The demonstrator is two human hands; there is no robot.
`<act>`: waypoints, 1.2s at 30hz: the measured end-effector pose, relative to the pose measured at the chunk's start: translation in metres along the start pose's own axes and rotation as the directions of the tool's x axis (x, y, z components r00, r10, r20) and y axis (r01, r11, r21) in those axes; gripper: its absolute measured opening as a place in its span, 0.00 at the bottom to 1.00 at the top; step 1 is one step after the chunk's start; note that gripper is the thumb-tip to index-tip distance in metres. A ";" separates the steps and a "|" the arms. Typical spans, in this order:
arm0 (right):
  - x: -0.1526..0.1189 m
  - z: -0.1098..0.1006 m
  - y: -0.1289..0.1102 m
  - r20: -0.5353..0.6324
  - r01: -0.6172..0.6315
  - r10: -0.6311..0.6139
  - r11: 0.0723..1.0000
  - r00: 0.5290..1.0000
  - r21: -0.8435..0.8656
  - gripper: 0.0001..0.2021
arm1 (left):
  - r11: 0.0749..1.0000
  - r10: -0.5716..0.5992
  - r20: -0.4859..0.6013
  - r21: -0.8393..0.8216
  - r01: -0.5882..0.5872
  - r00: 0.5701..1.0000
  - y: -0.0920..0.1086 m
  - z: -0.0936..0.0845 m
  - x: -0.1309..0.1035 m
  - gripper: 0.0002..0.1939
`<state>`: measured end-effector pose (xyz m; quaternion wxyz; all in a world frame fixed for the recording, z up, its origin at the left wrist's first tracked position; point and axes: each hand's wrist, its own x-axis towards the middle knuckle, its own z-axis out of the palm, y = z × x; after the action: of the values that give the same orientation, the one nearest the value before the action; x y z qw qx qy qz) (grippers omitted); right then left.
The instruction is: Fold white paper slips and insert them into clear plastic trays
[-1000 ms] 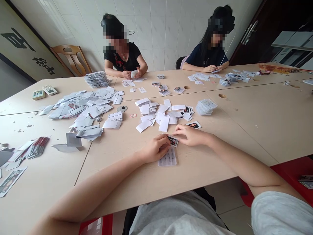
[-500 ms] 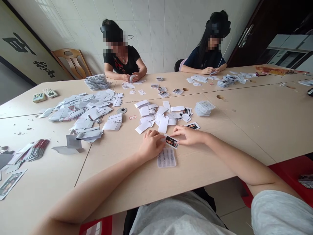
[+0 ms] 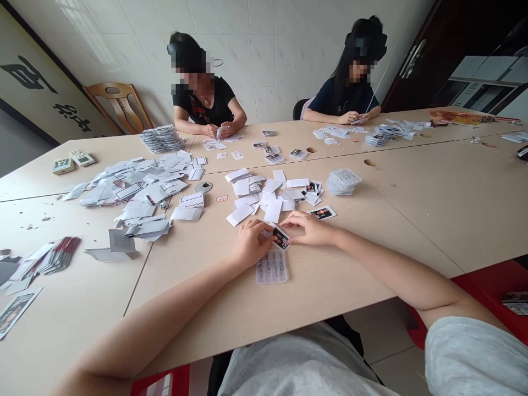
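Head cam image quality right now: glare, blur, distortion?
Head view: window-like glare streaks on the upper-left wall tiles; wide-angle stretch toward the edges, forearms elongated; dark cabinet corner upper right underexposed; print on the dark card between the hands too small to read.

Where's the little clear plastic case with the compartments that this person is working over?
In the head view, the compartmented case lies near the table's front edge, just below the dark printed card and beside the left hand.
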<state>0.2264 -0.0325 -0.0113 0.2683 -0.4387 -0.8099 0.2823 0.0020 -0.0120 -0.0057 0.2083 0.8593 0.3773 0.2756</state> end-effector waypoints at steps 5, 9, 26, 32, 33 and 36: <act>0.001 0.001 -0.008 -0.029 -0.033 0.038 0.983 0.999 0.179 0.18 | 0.992 0.076 -0.015 -0.103 -0.077 0.997 0.002 -0.005 0.000 0.05; 0.002 0.010 -0.019 0.056 -0.123 0.110 0.904 0.992 0.410 0.21 | 0.967 0.224 -0.065 -0.106 -0.230 0.972 0.002 -0.006 -0.004 0.08; 0.000 0.035 -0.043 -0.073 -0.091 0.195 0.716 0.978 0.692 0.14 | 0.940 0.287 -0.245 -0.116 -0.322 0.926 0.001 -0.004 -0.008 0.06; 0.003 0.033 -0.040 -0.059 -0.128 0.234 0.707 0.970 0.696 0.14 | 0.939 0.292 -0.211 -0.124 -0.322 0.933 0.001 -0.004 -0.008 0.06; 0.003 0.033 -0.039 -0.064 -0.122 0.230 0.708 0.971 0.696 0.14 | 0.937 0.295 -0.210 -0.126 -0.325 0.932 0.002 -0.004 -0.008 0.06; 0.003 0.033 -0.037 -0.074 -0.108 0.223 0.702 0.972 0.704 0.12 | 0.934 0.303 -0.209 -0.127 -0.333 0.930 0.003 -0.005 -0.009 0.06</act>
<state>0.1821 -0.0545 -0.0080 0.4481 -0.3970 -0.5785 0.5540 -0.0043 -0.0197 -0.0033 0.1929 0.8600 0.2269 0.4143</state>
